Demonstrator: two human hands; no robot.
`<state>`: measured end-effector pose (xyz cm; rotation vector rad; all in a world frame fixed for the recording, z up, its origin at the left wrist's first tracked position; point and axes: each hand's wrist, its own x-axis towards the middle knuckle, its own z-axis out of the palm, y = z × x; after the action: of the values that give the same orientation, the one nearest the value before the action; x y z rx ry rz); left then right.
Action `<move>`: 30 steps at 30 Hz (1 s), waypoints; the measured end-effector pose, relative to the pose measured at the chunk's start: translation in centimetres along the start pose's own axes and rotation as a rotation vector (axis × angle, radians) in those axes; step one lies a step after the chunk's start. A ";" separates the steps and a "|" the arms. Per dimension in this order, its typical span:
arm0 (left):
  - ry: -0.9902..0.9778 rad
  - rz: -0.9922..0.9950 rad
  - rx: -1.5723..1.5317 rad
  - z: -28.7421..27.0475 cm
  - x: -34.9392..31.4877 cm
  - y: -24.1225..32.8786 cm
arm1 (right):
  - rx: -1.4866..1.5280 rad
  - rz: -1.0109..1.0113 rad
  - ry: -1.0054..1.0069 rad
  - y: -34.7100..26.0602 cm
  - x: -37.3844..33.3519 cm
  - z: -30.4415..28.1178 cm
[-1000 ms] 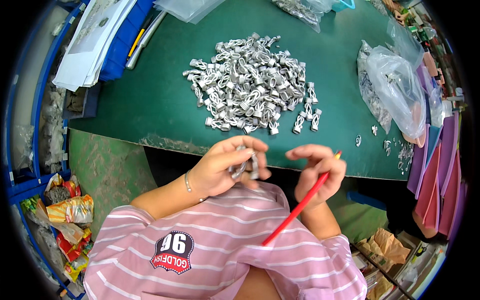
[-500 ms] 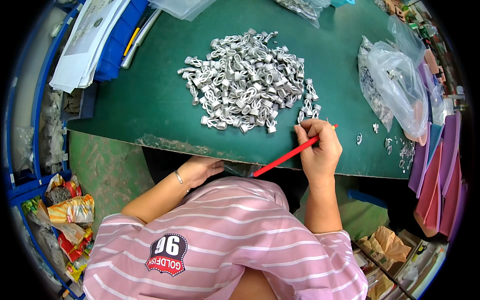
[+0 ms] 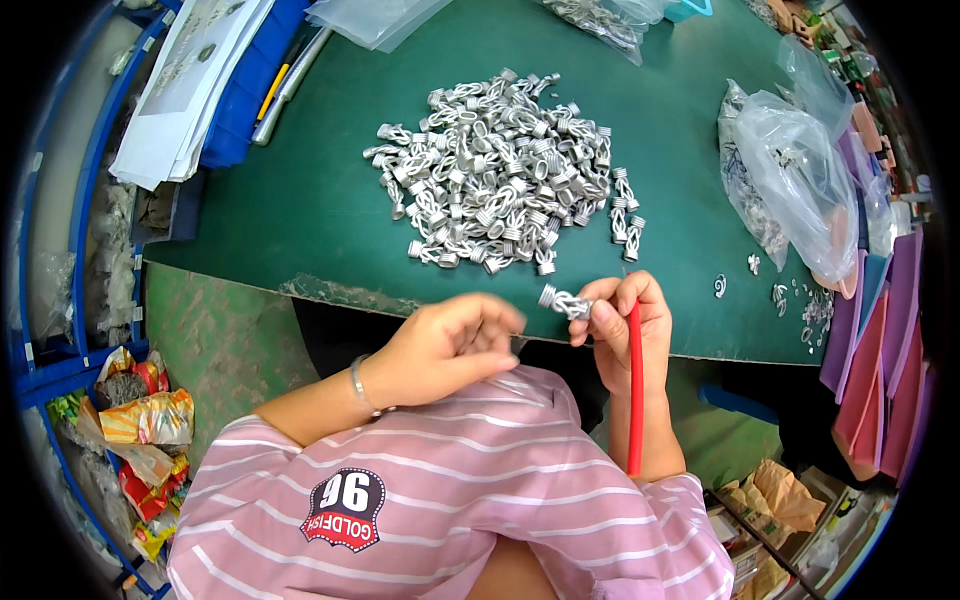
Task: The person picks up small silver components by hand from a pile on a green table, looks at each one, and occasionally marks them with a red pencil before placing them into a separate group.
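My right hand (image 3: 640, 330) is at the table's front edge. Between its thumb and fingers it pinches a small silver metal piece (image 3: 565, 302), two ribbed end caps joined by twisted loops. The same hand also keeps hold of a slim red stick-like tool (image 3: 636, 400), whose long end lies down along the forearm. My left hand (image 3: 465, 340) is to the left of the metal piece, touching nothing, its thumb apart from loosely bent, slightly blurred fingers. Beyond both hands lies a large heap of similar silver pieces (image 3: 500, 180). A few more pieces (image 3: 627, 215) lie in a short line at its right.
On the green table (image 3: 300, 220) stands a blue bin (image 3: 228, 135) with papers, pens beside it. Clear plastic bags (image 3: 795, 170) lie at the right, near small metal scraps (image 3: 815, 310). Purple and pink panels (image 3: 880, 350) stand at the right edge, blue shelving (image 3: 80, 240) at the left.
My right hand has picked up a silver piece and drawn it back toward me. The red tool has swung from slanting left to pointing down. My left hand has risen and moved right.
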<state>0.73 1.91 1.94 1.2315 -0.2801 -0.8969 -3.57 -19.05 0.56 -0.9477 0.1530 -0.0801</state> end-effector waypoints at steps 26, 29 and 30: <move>0.040 -0.255 -0.583 1.1 3.0 0.8 | -0.711 -0.735 -0.340 0.1 0.0 2.3; -0.025 -0.195 -0.570 0.4 2.8 -0.4 | -0.973 -0.851 -0.162 -0.4 1.0 0.3; 0.011 -0.183 -0.456 0.6 2.8 -0.1 | -1.185 -0.830 -0.017 -1.2 1.8 0.0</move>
<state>2.09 -0.53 1.34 0.8453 0.0498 -1.0431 -1.84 -20.03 1.36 -2.1483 -0.2623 -0.8131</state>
